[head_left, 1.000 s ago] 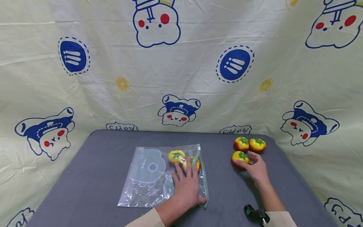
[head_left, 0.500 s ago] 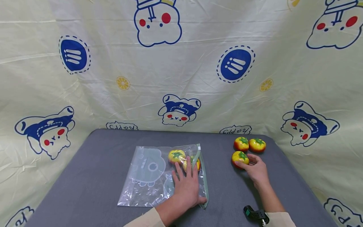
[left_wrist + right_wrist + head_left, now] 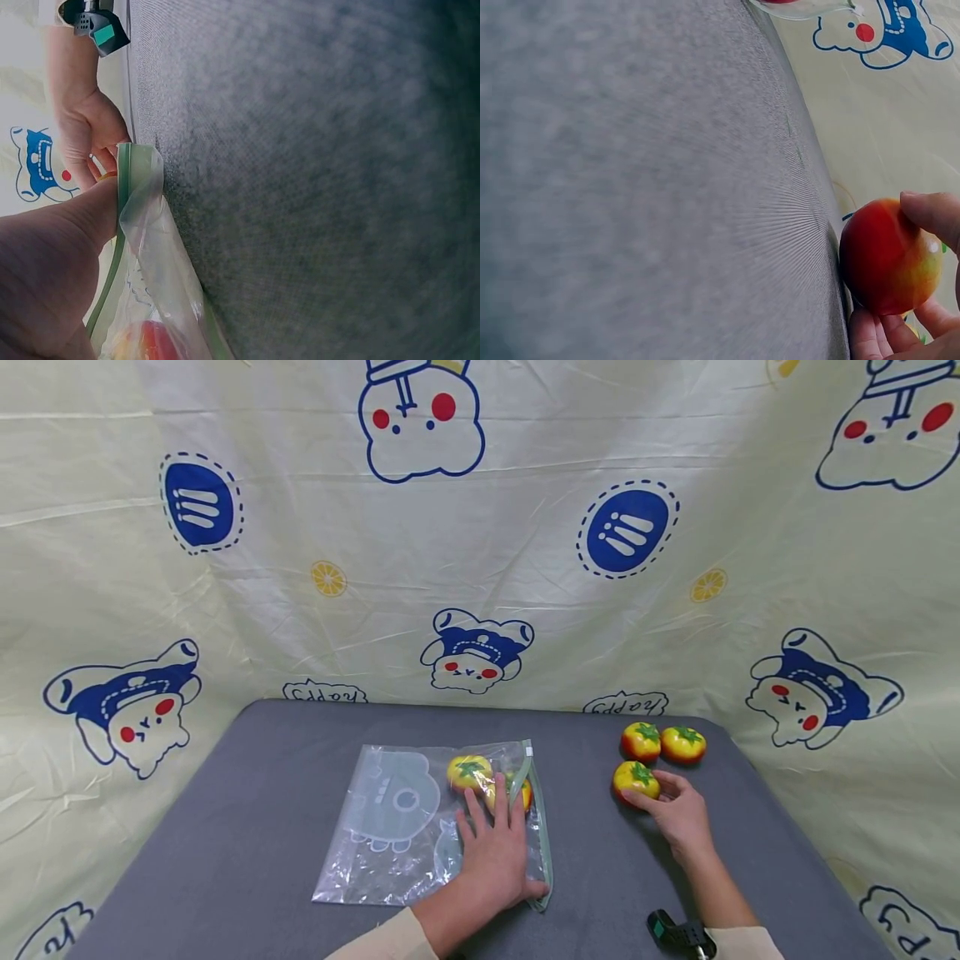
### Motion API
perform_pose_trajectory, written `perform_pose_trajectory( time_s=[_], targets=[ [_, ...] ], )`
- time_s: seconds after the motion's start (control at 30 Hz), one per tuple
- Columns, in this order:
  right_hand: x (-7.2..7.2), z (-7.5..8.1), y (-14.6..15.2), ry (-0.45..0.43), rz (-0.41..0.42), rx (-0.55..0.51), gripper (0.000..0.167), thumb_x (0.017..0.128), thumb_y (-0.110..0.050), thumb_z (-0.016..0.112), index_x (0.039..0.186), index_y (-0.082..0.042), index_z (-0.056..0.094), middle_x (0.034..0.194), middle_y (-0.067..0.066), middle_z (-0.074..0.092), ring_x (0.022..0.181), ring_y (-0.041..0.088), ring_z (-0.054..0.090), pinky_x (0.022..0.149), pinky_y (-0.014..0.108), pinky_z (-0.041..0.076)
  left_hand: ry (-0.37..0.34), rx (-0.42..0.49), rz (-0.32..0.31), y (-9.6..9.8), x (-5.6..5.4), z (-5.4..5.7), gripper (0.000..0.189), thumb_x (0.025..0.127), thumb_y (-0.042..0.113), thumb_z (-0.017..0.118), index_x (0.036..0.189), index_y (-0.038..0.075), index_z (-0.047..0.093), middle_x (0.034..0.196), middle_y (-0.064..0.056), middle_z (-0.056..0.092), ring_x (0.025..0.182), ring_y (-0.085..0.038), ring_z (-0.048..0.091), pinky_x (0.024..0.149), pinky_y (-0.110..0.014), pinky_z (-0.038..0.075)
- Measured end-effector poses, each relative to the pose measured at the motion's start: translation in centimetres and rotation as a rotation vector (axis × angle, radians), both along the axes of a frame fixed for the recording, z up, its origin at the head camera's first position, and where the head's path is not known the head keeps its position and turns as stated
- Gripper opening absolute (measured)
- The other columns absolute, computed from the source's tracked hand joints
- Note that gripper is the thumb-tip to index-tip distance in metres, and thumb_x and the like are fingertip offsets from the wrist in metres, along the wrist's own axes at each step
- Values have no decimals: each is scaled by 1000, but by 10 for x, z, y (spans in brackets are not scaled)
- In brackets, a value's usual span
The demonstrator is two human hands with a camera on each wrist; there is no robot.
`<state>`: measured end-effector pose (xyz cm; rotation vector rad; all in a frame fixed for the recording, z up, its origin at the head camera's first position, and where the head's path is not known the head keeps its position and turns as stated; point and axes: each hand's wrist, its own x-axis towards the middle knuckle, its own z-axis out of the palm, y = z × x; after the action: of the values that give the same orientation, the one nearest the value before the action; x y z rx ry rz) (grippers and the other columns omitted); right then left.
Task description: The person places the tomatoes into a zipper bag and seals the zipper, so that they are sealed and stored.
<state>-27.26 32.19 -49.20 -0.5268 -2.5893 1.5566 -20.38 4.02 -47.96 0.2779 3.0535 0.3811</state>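
My left hand [image 3: 495, 858] lies with fingers spread on a clear zip bag [image 3: 390, 877], its thumb at the green-edged mouth. Inside the bag are two yellow-and-red persimmons, one [image 3: 469, 772] farther back and another [image 3: 526, 795] partly hidden under the fingers. On the right, my right hand [image 3: 681, 814] grips a persimmon [image 3: 635, 782] with a green leafy top, the thumb on its near side. In the right wrist view, the fingers curl beneath this persimmon [image 3: 889, 259]. The left wrist view shows the bag's green zip strip [image 3: 124, 180] beside the left thumb.
Two more persimmons, one [image 3: 640, 742] beside the other [image 3: 683, 745], sit just behind the gripped one near the far right corner of the grey table [image 3: 247, 827]. A patterned curtain [image 3: 480, 568] hangs behind the table. A black wrist device [image 3: 678, 935] is on the right wrist.
My right hand's fingers have drawn in round the front persimmon, which stays in about the same place. The left hand and the bag have not moved.
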Motion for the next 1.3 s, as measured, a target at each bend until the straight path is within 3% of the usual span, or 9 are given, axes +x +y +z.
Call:
perform_pose_trajectory(
  time_s=[0.07, 0.17, 0.3, 0.6, 0.8, 0.9, 1.0, 1.2, 1.3],
  targets=[
    [2, 1, -1, -5, 3, 2, 91, 86, -38, 83, 154, 0, 37, 154, 28, 40, 137, 41, 41, 108, 47, 40, -7, 4, -1, 0, 0, 0, 129, 58, 69, 91, 160, 17, 32, 174, -13, 2, 153, -57, 10, 118, -69, 25],
    [4, 1, -2, -13, 14, 13, 91, 86, -39, 83, 154, -1, 37, 153, 26, 41, 134, 39, 43, 95, 28, 46, -11, 6, 0, 0, 0, 0, 129, 58, 69, 91, 160, 17, 32, 174, -12, 2, 153, -57, 10, 118, -69, 25],
    [8, 2, -3, -17, 35, 14, 91, 85, -41, 84, 154, -2, 39, 152, 25, 44, 130, 36, 46, 76, 11, 40, -5, 2, 1, 1, 0, 0, 129, 57, 69, 91, 160, 17, 32, 174, -12, 2, 153, -57, 11, 118, -69, 26],
    [17, 6, -10, -14, 70, -3, 90, 84, -42, 85, 153, -5, 42, 154, 22, 44, 129, 35, 51, 86, 17, 43, 8, -21, 2, 1, 0, 0, 130, 56, 72, 90, 160, 18, 32, 174, -12, 3, 154, -56, 12, 118, -68, 26],
    [22, 7, -17, -24, 112, -18, 91, 82, -45, 86, 154, -8, 43, 156, 21, 42, 133, 37, 48, 105, 40, 43, 3, -16, 0, 1, -1, 1, 131, 56, 71, 90, 160, 18, 32, 174, -12, 4, 154, -56, 12, 119, -68, 26],
    [24, 7, -21, -23, 123, -22, 90, 82, -44, 86, 153, -9, 44, 156, 21, 43, 133, 37, 48, 108, 46, 42, -3, -8, -2, 1, -1, 1, 131, 56, 71, 91, 160, 18, 32, 174, -12, 3, 154, -57, 11, 119, -68, 25],
    [26, 7, -24, -19, 136, -10, 89, 82, -44, 86, 153, -9, 45, 155, 21, 43, 133, 37, 48, 106, 42, 44, -11, 1, -2, 1, -2, 1, 131, 56, 70, 91, 161, 18, 31, 174, -12, 2, 154, -57, 10, 119, -69, 25],
    [31, 7, -30, -12, 146, -15, 84, 82, -40, 87, 150, -10, 49, 151, 18, 48, 127, 34, 53, 85, 17, 48, -11, -4, -1, 0, -2, 0, 131, 56, 70, 92, 160, 18, 32, 174, -12, 2, 153, -57, 10, 119, -69, 25],
    [34, 6, -33, -10, 155, -24, 81, 81, -37, 88, 147, -9, 51, 148, 17, 50, 124, 32, 54, 81, 14, 47, 2, -10, -2, 0, -1, 0, 131, 55, 70, 91, 160, 18, 32, 174, -12, 4, 153, -57, 12, 118, -69, 26]
  ],
)
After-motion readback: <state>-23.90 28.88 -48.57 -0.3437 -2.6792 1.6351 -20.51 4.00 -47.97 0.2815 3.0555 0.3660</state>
